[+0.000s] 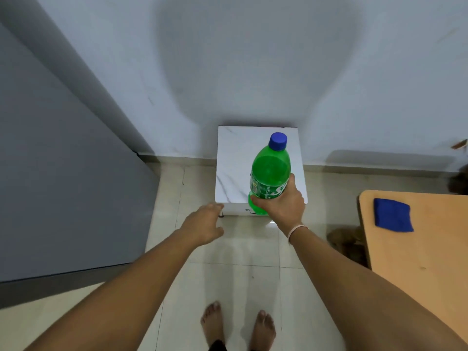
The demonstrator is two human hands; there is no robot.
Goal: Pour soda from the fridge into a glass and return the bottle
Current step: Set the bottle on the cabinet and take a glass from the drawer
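- Green soda bottle (pixel 270 173): upright, long axis near vertical, blue cap (pixel 278 141) on; over the white marble-top stand (pixel 233 163), near front-right edge.
- Right hand (pixel 281 203): fingers wrapped round bottle's lower body.
- Left hand (pixel 205 224): empty, fingers loosely spread, just left of the bottle, nearer hand for the cap.
- No glass visible.

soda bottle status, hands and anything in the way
Right hand gripping green soda bottle, blue cap on, over white marble-top stand. Left hand open, empty. No glass in view; stand top bare.
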